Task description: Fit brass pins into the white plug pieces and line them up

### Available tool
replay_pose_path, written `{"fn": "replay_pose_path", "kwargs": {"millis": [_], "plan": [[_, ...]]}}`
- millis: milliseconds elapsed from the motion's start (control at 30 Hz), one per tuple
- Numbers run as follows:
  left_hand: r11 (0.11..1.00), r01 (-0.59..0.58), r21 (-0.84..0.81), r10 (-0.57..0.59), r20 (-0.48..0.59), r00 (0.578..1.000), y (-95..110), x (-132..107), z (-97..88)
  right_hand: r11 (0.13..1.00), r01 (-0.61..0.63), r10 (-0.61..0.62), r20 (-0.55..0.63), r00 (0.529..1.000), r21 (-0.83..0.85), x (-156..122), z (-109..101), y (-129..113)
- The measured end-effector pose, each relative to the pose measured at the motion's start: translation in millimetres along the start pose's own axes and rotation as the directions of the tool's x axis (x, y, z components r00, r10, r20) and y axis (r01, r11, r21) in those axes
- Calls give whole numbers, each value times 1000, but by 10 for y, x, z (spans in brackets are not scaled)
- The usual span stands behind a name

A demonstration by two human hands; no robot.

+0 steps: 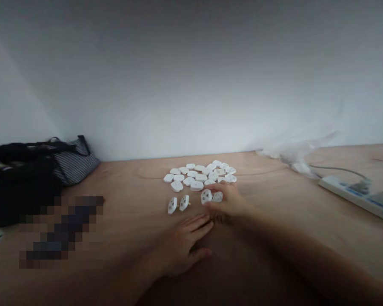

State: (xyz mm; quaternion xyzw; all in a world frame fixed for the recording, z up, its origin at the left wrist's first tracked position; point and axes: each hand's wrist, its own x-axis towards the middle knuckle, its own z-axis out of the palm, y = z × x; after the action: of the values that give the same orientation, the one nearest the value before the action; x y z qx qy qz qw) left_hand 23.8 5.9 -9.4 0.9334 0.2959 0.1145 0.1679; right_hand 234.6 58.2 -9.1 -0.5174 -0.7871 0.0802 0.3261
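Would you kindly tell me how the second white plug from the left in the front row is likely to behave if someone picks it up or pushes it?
This white plug looks like moulded plastic, so it is probably stiff and fairly light. It seems to stand on edge on the wooden tabletop, so a push would likely tip it. Its smooth surface may feel slightly slippery.

Smooth plastic plugs (197, 185), matt wooden tabletop (130, 182)

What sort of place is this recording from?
Probably a small, informal workroom, perhaps at home, rather than a factory line: a bare plywood bench against a plain wall, with loose white plug parts, a power strip and a black bag nearby.
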Motion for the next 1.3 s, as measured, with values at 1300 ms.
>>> {"fn": "replay_pose_path", "kwargs": {"millis": [1300], "plan": [[995, 26, -101, -47, -207, 977, -127, 61, 113, 988, 128, -115, 143, 983, -90, -466, -209, 78]]}}
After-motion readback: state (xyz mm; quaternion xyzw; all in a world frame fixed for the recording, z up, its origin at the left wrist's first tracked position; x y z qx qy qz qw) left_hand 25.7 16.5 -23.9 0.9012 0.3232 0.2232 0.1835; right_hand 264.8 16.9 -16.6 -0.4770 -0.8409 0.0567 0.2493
